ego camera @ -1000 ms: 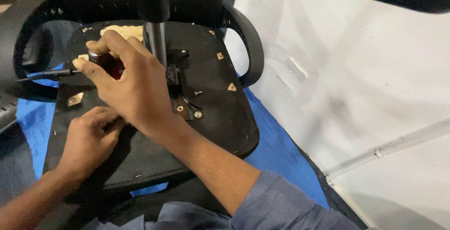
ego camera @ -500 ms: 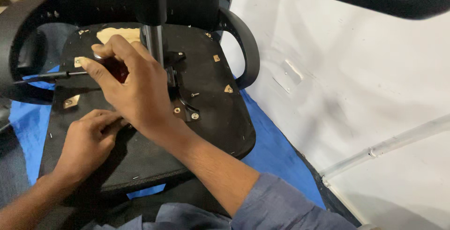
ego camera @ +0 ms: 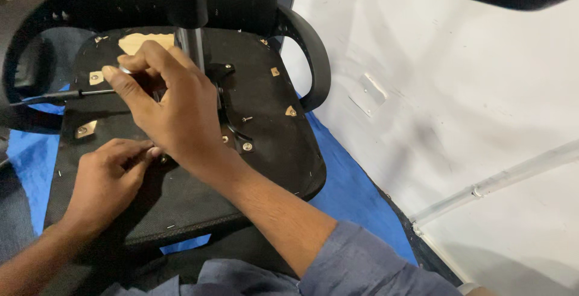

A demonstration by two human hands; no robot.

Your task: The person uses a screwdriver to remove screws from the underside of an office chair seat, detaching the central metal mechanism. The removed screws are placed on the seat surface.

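On one upturned chair seat [ego camera: 277, 151], two hands [ego camera: 175, 115] work.

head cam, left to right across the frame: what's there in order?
Left armrest → left hand → right hand on a tool → metal bracket on the chair seat underside → right armrest → blue sheet → white panel.

Head camera looks down, close over chair underside [ego camera: 265, 145].
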